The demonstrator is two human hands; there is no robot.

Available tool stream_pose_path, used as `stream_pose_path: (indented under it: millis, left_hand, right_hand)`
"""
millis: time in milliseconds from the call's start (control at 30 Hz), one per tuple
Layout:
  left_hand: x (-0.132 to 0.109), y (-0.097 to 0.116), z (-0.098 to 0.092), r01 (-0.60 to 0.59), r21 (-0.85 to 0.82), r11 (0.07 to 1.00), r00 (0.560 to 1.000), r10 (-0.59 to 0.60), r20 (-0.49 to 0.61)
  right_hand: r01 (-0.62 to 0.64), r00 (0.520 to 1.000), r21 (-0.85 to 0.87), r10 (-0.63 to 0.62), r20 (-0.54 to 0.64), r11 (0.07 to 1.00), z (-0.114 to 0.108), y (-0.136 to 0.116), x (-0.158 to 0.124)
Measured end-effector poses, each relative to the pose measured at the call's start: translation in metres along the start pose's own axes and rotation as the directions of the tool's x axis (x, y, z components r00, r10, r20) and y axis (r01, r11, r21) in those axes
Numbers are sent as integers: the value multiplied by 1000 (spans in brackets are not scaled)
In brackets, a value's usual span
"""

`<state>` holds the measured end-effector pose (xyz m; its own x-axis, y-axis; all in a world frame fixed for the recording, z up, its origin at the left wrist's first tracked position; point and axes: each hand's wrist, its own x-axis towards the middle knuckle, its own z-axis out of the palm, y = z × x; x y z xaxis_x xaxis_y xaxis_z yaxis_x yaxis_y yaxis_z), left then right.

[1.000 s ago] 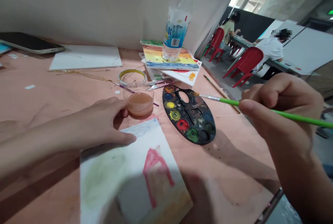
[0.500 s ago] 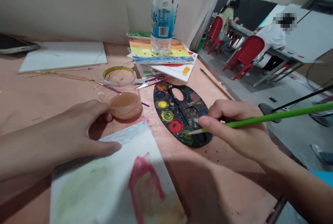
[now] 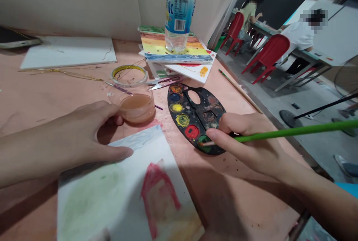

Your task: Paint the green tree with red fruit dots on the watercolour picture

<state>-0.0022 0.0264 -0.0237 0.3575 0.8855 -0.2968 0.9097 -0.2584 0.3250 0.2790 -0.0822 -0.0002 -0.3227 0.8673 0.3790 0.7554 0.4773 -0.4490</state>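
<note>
Fingers of the right hand [image 3: 246, 144] pinch a green paintbrush [image 3: 293, 130] low on its handle, the tip down in the green well [image 3: 205, 143] at the near end of a black palette [image 3: 192, 118]. To the left, the fingers of the left hand [image 3: 95, 134] are spread and grip nothing plainly: the thumb lies over the far edge of a painted board [image 3: 130, 188], while the others curl beside a clear cup [image 3: 140, 116] of brownish water. Whether they touch the cup cannot be told.

Brush and handle look light and stiff, the bristles likely soft and easily splayed; the best hold appears to be just above the metal collar, where wet paint would not make it slippery. The palette, probably thin plastic, looks light enough to slide under a hard push and would be best steadied at its rim or thumb hole. The cup seems thin-walled and easily tipped, and is best held low around its side. The board, apparently rigid, would be safest taken by its edges, clear of any damp paint.

At the far side, a bottle [image 3: 180, 17] stands on stacked paintings [image 3: 151, 49]. Large letters on its blue label end in "k"; a barcode shows, but the fine print is unreadable.
</note>
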Motion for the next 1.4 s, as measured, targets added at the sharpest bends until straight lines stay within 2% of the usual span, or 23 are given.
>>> stream_pose_path:
  millis: [100, 400, 500, 633, 767, 867, 1000, 1100, 1233, 1300, 1400]
  left_hand:
    - [-2, 0, 1, -41, 73, 997, 999, 38, 32]
    - [-4, 2, 1, -26, 40, 999, 1000, 26, 13]
    - [-4, 2, 1, -22, 40, 999, 1000, 21, 11]
    - [-4, 3, 0, -27, 57, 998, 999, 26, 24]
    - [-4, 4, -1, -38, 44, 998, 999, 37, 23]
    - [-4, 3, 0, -37, 55, 998, 999, 35, 36]
    - [-3, 1, 0, -31, 91, 995, 998, 25, 60]
    - [-1, 0, 0, -27, 122, 992, 998, 20, 61]
    - [0, 0, -1, -21, 137, 990, 998, 13, 65]
    - [0, 0, 0, -19, 142, 990, 998, 9, 70]
    - [-1, -2, 3, -27, 131, 991, 999, 24, 25]
  right_hand:
    - [30, 1000, -13, -30, -2, 999, 0, 1, 0]
    - [1, 1000, -29, -1, 7, 1000, 0, 2, 1]
    - [35, 999, -23, -35, 5, 999, 0, 3, 0]
    - [-28, 999, -38, 29, 22, 999, -2, 5, -1]
    - [22, 1000, -15, -22, -2, 1000, -2, 6, -2]
    - [-34, 999, 5, 34, 24, 999, -2, 5, -2]
    - [61, 998, -1, -61, 10, 998, -2, 5, -3]
    - [-2, 999, 4, 1, 34, 1000, -2, 6, -2]
    - [71, 995, 3, -71, 75, 997, -3, 5, 0]
    - [51, 997, -7, -51, 65, 999, -3, 3, 0]
    - [21, 997, -1, -21, 77, 1000, -3, 2, -1]
